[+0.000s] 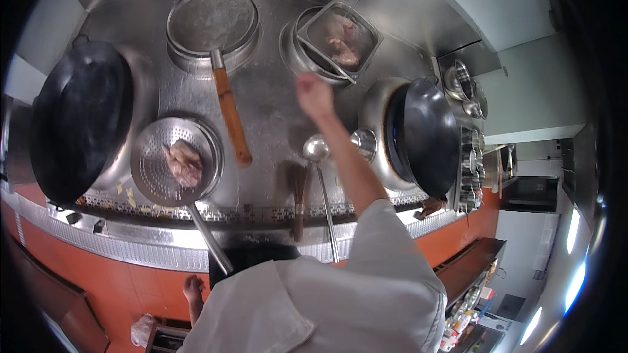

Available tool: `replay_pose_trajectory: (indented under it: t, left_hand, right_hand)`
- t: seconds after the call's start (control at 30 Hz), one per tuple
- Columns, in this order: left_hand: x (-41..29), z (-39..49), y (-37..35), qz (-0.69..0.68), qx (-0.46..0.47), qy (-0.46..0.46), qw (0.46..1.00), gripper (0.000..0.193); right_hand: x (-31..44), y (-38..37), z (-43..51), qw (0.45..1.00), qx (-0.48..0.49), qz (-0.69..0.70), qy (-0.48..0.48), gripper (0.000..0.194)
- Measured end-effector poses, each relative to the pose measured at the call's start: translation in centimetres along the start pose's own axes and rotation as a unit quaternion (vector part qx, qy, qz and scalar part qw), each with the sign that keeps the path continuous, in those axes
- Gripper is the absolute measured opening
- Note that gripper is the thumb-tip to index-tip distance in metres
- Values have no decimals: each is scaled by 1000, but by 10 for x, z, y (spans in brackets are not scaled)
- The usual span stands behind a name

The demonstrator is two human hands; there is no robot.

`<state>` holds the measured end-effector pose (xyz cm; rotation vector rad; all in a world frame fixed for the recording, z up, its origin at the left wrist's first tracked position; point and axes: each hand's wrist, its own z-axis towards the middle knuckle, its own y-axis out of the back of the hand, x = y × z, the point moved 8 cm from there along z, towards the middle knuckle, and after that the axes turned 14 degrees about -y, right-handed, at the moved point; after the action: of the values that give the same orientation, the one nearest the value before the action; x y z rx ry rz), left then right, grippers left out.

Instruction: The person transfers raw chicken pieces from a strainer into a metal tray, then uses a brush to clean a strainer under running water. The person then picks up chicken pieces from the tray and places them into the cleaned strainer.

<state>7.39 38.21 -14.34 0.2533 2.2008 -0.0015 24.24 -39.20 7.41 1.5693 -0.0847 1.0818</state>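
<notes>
My right hand [313,94], blurred, reaches over the steel cooktop just below a rectangular metal pan [365,56]. Raw-looking meat [343,41] lies in that pan, which sits tilted over a round pot. Whether the hand touches or holds anything is unclear. Low at the left, my left hand [193,286] hangs with loosely bent fingers and nothing visible in it. Near it ends the long metal handle of a perforated skimmer [147,166]; a piece of pale meat [184,164] lies on the skimmer, over a round container. A steel ladle [316,148] lies beside my right forearm.
Dark woks stand at left [83,122] and right [429,137]. A strainer with a wooden handle [229,113] rests on a round pot under running water. A brush [299,201] lies at the front edge. Beyond the right wok stand metal bowls [458,81] and several small containers [472,166].
</notes>
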Motion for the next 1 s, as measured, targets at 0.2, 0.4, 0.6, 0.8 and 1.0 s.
replay_pose_trajectory:
  t: [0.2, 0.4, 0.6, 0.8, 1.0]
  left_hand:
    - [71, -63, 45, 159, -98, 27, 982, 17]
    - [92, -104, 40, 58, -130, 19, 990, 15]
    - [87, -111, 32, 96, -147, 107, 979, 15]
    - [66, -130, 37, 170, -152, 55, 972, 15]
    - [67, -134, 46, 188, -159, 26, 969, 14]
  right_hand:
    - [-122, 48, 186, 920, 96, -379, -14, 76]
    - [-154, 15, 228, 886, 168, -421, -95, 75]
    - [-131, 6, 242, 910, 217, -330, -126, 54]
    - [-146, -13, 246, 965, 136, -170, -149, 80]
    - [-132, -29, 250, 931, 141, -288, -177, 68]
